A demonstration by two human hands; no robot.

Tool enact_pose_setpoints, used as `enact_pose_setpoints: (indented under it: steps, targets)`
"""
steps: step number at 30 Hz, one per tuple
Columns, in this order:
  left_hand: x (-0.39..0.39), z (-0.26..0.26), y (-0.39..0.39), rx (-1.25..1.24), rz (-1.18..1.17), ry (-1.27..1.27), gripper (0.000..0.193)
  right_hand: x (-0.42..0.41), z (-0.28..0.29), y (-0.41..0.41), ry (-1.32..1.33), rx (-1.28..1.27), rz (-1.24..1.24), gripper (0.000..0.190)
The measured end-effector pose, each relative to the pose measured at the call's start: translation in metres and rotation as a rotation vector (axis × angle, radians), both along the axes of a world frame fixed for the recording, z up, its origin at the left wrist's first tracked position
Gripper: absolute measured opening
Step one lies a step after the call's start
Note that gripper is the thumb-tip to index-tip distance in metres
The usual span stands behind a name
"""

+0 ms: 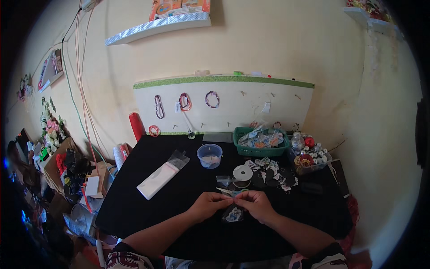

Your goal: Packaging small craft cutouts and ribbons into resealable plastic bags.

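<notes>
My left hand (209,204) and my right hand (258,205) meet fingertip to fingertip above the black tabletop. Between them they pinch the upper end of a small clear plastic bag (234,215) that has a printed cutout inside. The pinched edge itself is mostly covered by my fingers. Just beyond the fingertips lie scissors (225,191), their handles partly hidden by my right hand. A white ribbon spool (242,173) stands behind them, next to a clear zip bag (224,179). To its right is a loose pile of printed cutouts with rings (268,169).
A stack of white sleeves in plastic (158,180) lies left. Behind stand a blue-tinted plastic tub (209,147), a green basket (262,153) of bagged pieces and a clear box (317,165) of baubles. A white pegboard (231,101) with bracelets leans on the wall.
</notes>
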State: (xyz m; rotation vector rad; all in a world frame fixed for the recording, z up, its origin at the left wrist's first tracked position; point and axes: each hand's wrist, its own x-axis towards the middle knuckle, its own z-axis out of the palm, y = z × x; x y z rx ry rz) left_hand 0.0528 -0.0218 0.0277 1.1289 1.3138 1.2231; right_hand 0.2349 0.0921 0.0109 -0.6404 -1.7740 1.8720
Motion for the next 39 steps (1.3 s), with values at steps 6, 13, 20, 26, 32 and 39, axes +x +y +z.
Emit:
enact_pose_setpoints:
  steps: [6,13,20,26,32,39]
  targets:
    - [-0.005,0.0,0.001,-0.065,0.051,0.008,0.026,-0.006,-0.002,-0.003,0.034,0.097,-0.005,0.013]
    - [-0.009,-0.007,0.003,-0.009,0.031,0.023,0.025,-0.007,0.0,-0.005,0.08,0.165,0.007,0.013]
    - [-0.008,-0.001,0.001,-0.066,-0.005,0.004,0.025,-0.004,0.001,-0.002,0.071,0.087,0.04,0.011]
    - [-0.015,-0.005,0.001,-0.073,-0.011,-0.027,0.027,-0.006,0.0,-0.006,0.096,0.099,0.076,0.015]
    - [-0.001,0.004,-0.001,-0.032,0.066,0.011,0.021,-0.005,0.001,-0.003,0.075,0.109,0.03,0.016]
    - [0.003,0.002,-0.001,-0.037,0.092,-0.062,0.022,-0.003,0.001,-0.005,0.066,0.155,0.008,0.015]
